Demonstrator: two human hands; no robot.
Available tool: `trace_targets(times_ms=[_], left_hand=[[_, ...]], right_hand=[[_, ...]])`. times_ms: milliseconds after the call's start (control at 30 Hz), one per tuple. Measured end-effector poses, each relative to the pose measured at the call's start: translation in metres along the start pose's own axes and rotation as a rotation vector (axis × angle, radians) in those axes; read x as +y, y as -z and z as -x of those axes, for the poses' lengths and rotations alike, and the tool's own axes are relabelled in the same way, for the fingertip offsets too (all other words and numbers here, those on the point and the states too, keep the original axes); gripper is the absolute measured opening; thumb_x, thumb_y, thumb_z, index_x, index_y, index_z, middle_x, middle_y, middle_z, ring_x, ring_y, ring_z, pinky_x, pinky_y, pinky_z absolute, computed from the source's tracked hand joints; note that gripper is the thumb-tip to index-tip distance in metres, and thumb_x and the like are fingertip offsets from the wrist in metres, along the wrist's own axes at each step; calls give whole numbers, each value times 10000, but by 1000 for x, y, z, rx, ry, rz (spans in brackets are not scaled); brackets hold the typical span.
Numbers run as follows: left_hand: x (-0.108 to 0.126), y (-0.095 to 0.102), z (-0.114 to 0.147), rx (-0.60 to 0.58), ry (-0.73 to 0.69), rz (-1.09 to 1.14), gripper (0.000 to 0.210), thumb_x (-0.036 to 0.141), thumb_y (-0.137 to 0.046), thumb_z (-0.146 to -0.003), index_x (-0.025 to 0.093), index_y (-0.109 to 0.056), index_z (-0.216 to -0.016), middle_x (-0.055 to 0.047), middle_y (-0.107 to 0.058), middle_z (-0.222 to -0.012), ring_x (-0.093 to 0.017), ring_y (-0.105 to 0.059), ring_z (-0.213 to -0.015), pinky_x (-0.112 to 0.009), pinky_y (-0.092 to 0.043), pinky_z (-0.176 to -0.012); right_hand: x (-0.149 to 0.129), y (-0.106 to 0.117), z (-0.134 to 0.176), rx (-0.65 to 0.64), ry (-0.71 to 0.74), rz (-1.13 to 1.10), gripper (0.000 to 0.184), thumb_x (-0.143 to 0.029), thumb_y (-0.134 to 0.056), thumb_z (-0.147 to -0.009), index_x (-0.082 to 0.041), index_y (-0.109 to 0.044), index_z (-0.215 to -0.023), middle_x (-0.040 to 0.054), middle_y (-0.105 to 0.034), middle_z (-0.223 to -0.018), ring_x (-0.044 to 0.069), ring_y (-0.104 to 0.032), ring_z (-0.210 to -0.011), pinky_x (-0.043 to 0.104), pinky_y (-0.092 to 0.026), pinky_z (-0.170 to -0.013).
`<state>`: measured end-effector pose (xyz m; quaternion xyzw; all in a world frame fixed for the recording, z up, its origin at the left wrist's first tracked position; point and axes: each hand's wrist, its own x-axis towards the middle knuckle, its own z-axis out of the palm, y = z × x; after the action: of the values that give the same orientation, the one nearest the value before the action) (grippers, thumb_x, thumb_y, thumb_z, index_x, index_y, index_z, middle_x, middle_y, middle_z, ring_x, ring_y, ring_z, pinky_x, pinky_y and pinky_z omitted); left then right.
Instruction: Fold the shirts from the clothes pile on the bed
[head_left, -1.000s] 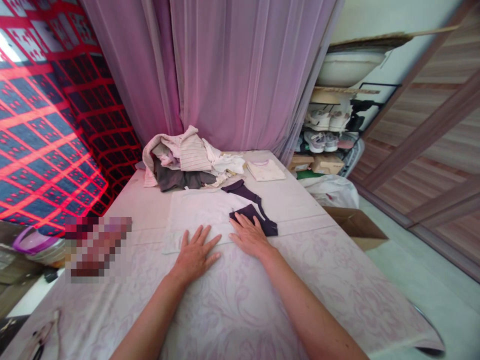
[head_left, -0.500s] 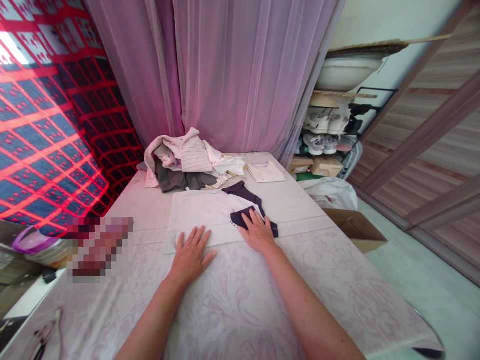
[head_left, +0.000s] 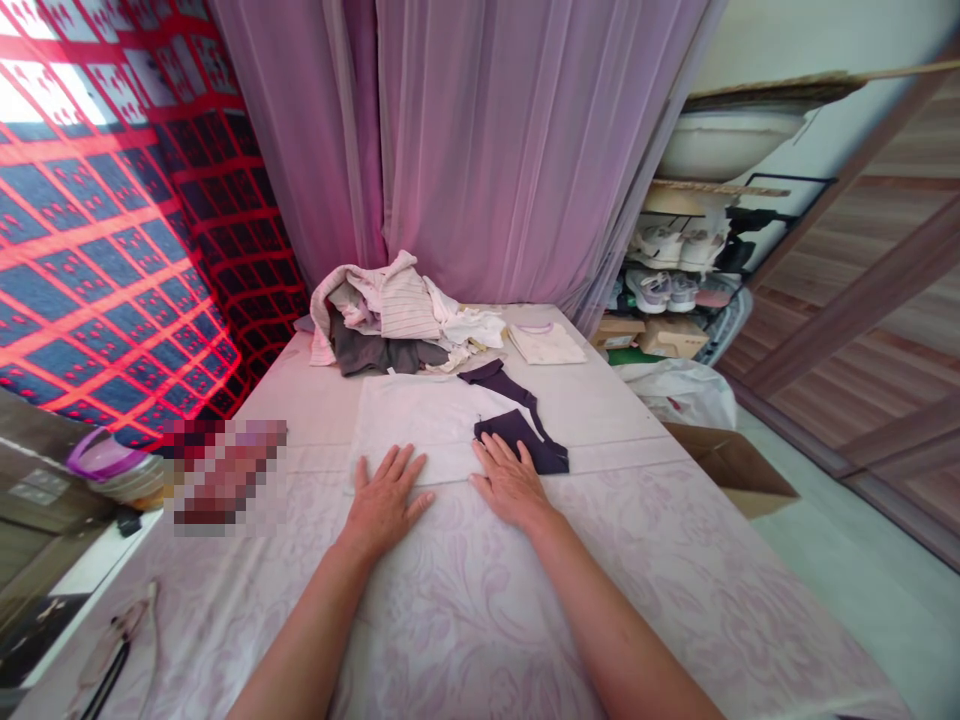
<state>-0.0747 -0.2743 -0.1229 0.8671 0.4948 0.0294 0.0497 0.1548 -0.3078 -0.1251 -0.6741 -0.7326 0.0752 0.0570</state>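
Observation:
A white shirt with dark purple sleeve and neck parts lies flat on the patterned cloth of the table. My left hand rests palm down at its near left edge, fingers spread. Over the near dark part of the shirt, my right hand lies flat with its fingers stretched out, fingertips on the fabric. Neither hand grips anything. Behind the shirt is a heap of crumpled clothes, pink striped, white and dark grey. A folded white garment with a lilac neckline lies to the heap's right.
Eyeglasses lie at the table's near left, beyond them a pixelated patch. A purple-rimmed bucket stands off the left edge. On the right are an open cardboard box, a plastic bag and a shoe rack. A purple curtain hangs behind.
My right hand has slid slightly left and toward me across the dark part, uncovering more of it. My left hand stays at the near left edge. The view has shifted a little left.

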Motion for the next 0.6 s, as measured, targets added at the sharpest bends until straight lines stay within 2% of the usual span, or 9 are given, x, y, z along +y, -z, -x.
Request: trace_targets(times_ms=[133, 333, 467, 600], left_hand=[[-10, 0, 3, 21, 38, 3, 629, 623, -317, -889, 288, -372, -1419, -71, -267, -1534, -316, -215, -1408, -634, -101, -1091], [-12, 1, 4, 34, 49, 0, 621, 625, -310, -890, 296, -385, -1412, -61, -277, -1532, -299, -223, -1408, -579, -123, -1112], [-18, 0, 2, 73, 143, -47, 672, 611, -301, -895, 217, -355, -1436, -94, -256, -1536, -294, -186, -1419, -507, -163, -1127], [-24, -3, 1, 48, 227, -67, 709, 615, -288, -894, 184, -305, -1457, -109, -262, -1531, -300, -198, -1415, -517, -193, -1113]], right_hand=[[0, -1, 0, 1, -13, 10, 573, -449, -303, -931, -247, -275, -1466, 56, -241, -1542, 224, -188, -1410, 497, -63, -1126], [0, -4, 1, 16, -17, 9, 559, -439, -301, -933, -256, -286, -1461, 49, -251, -1540, 215, -201, -1405, 487, -67, -1124], [0, -4, 1, 20, -26, 16, 557, -439, -295, -934, -255, -285, -1460, 45, -242, -1542, 208, -191, -1408, 489, -70, -1125], [-1, -5, -1, 13, -46, 26, 560, -446, -299, -932, -257, -289, -1459, 48, -234, -1545, 217, -180, -1412, 504, -81, -1120]])
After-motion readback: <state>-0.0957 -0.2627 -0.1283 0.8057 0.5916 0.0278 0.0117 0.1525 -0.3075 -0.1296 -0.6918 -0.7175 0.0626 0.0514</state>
